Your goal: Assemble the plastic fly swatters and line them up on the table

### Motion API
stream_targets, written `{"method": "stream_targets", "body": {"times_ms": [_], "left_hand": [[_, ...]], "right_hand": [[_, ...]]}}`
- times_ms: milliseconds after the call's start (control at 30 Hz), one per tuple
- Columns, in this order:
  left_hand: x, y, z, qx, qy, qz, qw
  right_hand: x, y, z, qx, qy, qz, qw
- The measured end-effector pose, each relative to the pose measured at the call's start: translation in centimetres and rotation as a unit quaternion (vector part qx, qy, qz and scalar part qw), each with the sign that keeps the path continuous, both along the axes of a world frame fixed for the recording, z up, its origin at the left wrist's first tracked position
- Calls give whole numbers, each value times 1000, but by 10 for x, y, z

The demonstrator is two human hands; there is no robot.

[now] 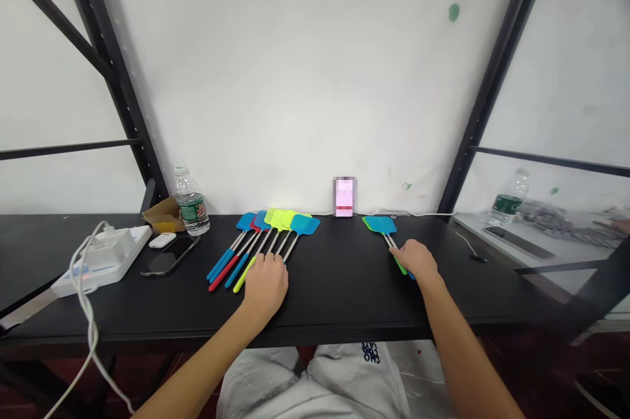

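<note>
On the black table a fanned row of fly swatters lies left of centre. It includes a red-handled swatter (224, 273), several blue ones and some yellow ones (278, 219). My left hand (266, 284) is closed over the handles at the row's right end, hiding the grip of the rightmost blue swatter (305, 224). To the right, my right hand (417, 260) is closed around the handles of a smaller bunch: a blue swatter (382, 224) overlaps a green one (400, 266). Both bunches point their heads toward the wall.
A lit phone (344, 197) leans on the wall. Leftward are a water bottle (193, 205), a cardboard box (165, 214), a white case (162, 240), a dark phone (170, 256) and a power strip (105, 261) with white cables. A cable end (477, 258) lies right.
</note>
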State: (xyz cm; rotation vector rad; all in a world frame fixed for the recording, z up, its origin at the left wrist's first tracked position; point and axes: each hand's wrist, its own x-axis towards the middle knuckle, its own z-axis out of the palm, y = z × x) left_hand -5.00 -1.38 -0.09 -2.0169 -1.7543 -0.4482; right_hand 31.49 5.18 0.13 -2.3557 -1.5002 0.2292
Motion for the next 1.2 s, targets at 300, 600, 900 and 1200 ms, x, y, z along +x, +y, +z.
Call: {"method": "stream_targets", "body": {"times_ms": [300, 600, 900, 1200], "left_hand": [[8, 5, 3, -19, 1, 18, 1000], [2, 10, 0, -5, -2, 18, 1000], [26, -16, 15, 76, -147, -182, 969], [39, -21, 3, -78, -223, -325, 916]], "right_hand": [[-8, -11, 13, 68, 3, -24, 997], [-46, -30, 40, 333, 207, 98, 915], [-114, -65, 49, 261, 472, 272, 797], [-160, -57, 15, 102, 525, 362, 763]]}}
